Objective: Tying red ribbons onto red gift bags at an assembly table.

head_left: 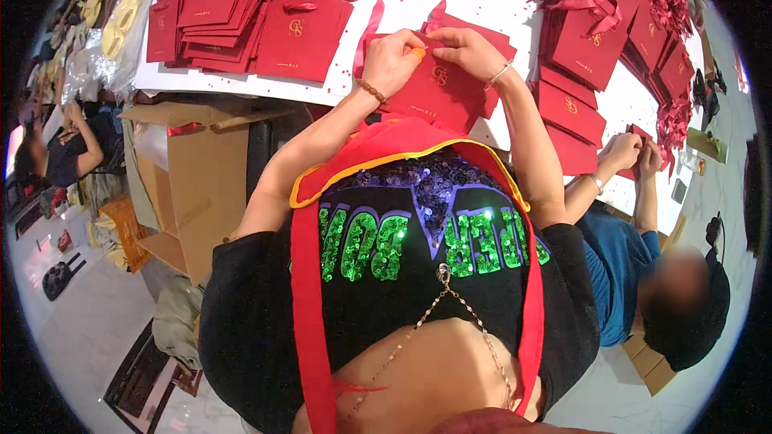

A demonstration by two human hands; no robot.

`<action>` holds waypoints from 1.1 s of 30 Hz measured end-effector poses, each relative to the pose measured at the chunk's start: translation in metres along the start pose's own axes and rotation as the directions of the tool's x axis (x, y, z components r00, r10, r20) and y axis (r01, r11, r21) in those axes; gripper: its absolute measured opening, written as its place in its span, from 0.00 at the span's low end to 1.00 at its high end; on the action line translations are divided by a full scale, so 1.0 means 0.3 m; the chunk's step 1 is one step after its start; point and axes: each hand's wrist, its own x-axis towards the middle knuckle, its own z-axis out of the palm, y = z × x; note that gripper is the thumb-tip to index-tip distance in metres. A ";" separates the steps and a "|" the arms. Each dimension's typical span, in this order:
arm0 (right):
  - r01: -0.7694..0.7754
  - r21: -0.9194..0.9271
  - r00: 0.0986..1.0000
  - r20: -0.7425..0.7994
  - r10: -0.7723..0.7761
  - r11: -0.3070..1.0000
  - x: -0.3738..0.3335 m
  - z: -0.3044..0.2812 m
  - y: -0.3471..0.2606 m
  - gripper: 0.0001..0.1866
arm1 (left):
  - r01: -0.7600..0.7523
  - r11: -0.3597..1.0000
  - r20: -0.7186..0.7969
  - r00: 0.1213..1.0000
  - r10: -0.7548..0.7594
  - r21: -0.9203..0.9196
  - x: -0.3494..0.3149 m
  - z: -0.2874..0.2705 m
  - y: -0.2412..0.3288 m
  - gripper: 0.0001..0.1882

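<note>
Thin chain (421,317) overhangs sequined shirt (390,247); hands (392,64) touch rectangular bag (438,100).

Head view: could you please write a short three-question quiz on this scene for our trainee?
1. On which side is the brown beaded bracelet worn: A) right; B) left?
2. True or false: the large cardboard box stands to the wearer's right.
3. Fill in: the wearer's left hand and right hand are at the upper part of a ____ bag.

Key: 1. B. 2. False; the cardboard box is to the left. 3. red.
</note>
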 end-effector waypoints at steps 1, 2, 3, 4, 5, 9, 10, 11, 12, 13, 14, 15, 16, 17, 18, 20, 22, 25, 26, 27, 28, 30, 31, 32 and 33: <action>-0.009 -0.017 1.000 0.007 0.009 1.000 0.000 0.001 -0.005 0.18 | 0.001 1.000 -0.002 1.000 -0.001 0.000 0.000 0.003 -0.006 0.07; -0.018 -0.035 1.000 0.013 0.018 0.999 0.000 0.002 -0.008 0.18 | -0.017 0.999 -0.009 1.000 0.016 -0.045 0.003 0.006 -0.016 0.09; -0.016 -0.036 1.000 0.014 0.016 0.999 0.001 0.003 -0.006 0.18 | -0.035 0.995 -0.018 0.999 0.034 -0.090 0.003 0.007 -0.023 0.10; 0.009 -0.011 1.000 0.008 -0.009 1.000 -0.002 0.003 0.003 0.19 | -0.036 0.995 -0.014 0.999 0.035 -0.091 0.004 0.004 -0.010 0.10; 0.034 0.013 0.999 0.000 -0.034 0.999 -0.005 0.003 0.011 0.20 | 0.057 0.994 0.024 0.998 -0.055 -0.097 0.006 -0.005 0.007 0.12; 0.074 -0.063 0.997 -0.023 -0.075 0.995 -0.005 0.018 0.012 0.20 | 0.066 0.998 0.090 0.994 -0.067 0.014 0.024 -0.014 -0.011 0.13; 0.061 -0.153 0.997 -0.045 -0.069 0.986 -0.012 0.019 0.002 0.20 | 0.065 0.998 0.090 0.994 -0.066 0.015 0.019 -0.016 0.012 0.13; 0.045 -0.241 0.996 -0.067 -0.063 0.969 -0.020 0.020 -0.008 0.20 | 0.011 0.996 0.065 0.998 -0.017 0.093 0.011 -0.016 0.041 0.13; 0.044 -0.241 0.996 -0.068 -0.062 0.970 -0.029 0.021 -0.018 0.20 | -0.041 0.984 0.045 0.998 0.034 0.171 0.003 -0.014 0.060 0.12; 0.038 -0.294 0.994 -0.085 -0.066 0.955 -0.039 0.023 -0.044 0.19 | -0.042 0.984 0.044 0.998 0.035 0.173 -0.003 -0.015 0.065 0.12; 0.030 -0.346 0.992 -0.102 -0.069 0.938 -0.043 0.023 -0.057 0.19 | -0.028 0.986 0.034 0.999 0.023 0.163 -0.008 -0.015 0.067 0.12; 0.032 -0.345 0.992 -0.102 -0.071 0.938 -0.039 0.024 -0.051 0.19 | -0.014 0.988 0.024 1.000 0.010 0.153 -0.011 -0.015 0.068 0.12; 0.056 -0.319 0.991 -0.098 -0.091 0.946 -0.037 0.024 -0.044 0.18 | -0.015 0.988 0.026 1.000 0.011 0.153 -0.013 -0.011 0.069 0.12; 0.080 -0.292 0.989 -0.094 -0.111 0.953 -0.038 0.024 -0.040 0.18 | -0.020 0.991 0.010 1.000 0.019 0.134 -0.015 -0.006 0.070 0.12; 0.079 -0.291 0.989 -0.097 -0.111 0.953 -0.040 0.026 -0.036 0.18 | -0.025 0.993 -0.007 1.000 0.026 0.114 -0.017 -0.003 0.068 0.12; 0.021 -0.304 0.995 -0.090 -0.050 0.952 -0.041 0.039 -0.068 0.16 | -0.044 0.991 -0.014 0.999 0.047 0.125 -0.010 0.003 0.044 0.12; 0.015 -0.305 0.990 -0.127 -0.056 0.952 -0.062 0.048 -0.100 0.15 | -0.066 0.989 -0.018 0.997 0.069 0.133 -0.005 0.005 0.027 0.13; -0.006 -0.317 0.988 -0.149 -0.043 0.948 -0.061 0.042 -0.110 0.14 | 0.200 0.884 0.217 0.969 -0.116 -0.422 -0.003 -0.024 0.004 0.17; -0.018 -0.328 0.991 -0.133 -0.027 0.945 -0.061 0.036 -0.109 0.13 | 0.091 0.971 0.200 0.979 -0.046 -0.221 -0.001 -0.042 -0.003 0.16; 0.055 -0.375 0.979 -0.160 -0.124 0.925 -0.057 0.046 -0.094 0.12 | -0.029 1.000 0.197 0.980 0.030 -0.009 0.002 -0.060 -0.009 0.15; 0.089 -0.415 0.974 -0.155 -0.166 0.906 -0.056 0.044 -0.089 0.12 | -0.157 0.962 0.158 0.980 0.123 0.225 0.004 -0.073 0.016 0.12; 0.104 -0.573 0.962 -0.151 -0.229 0.813 -0.060 0.048 -0.110 0.11 | -0.415 0.754 0.188 0.909 0.373 0.509 0.022 -0.105 0.049 0.11; 0.106 -0.572 0.961 -0.151 -0.232 0.813 -0.069 0.053 -0.123 0.11 | -0.425 0.735 0.191 0.903 0.385 0.528 0.024 -0.122 0.061 0.10; 0.073 -0.637 0.958 -0.170 -0.232 0.767 -0.080 0.058 -0.135 0.11 | -0.425 0.733 0.190 0.903 0.386 0.531 0.039 -0.135 0.049 0.10; 0.038 -0.697 0.954 -0.189 -0.235 0.716 -0.090 0.064 -0.145 0.11 | -0.453 0.752 0.230 0.891 0.391 0.479 0.069 -0.147 0.029 0.10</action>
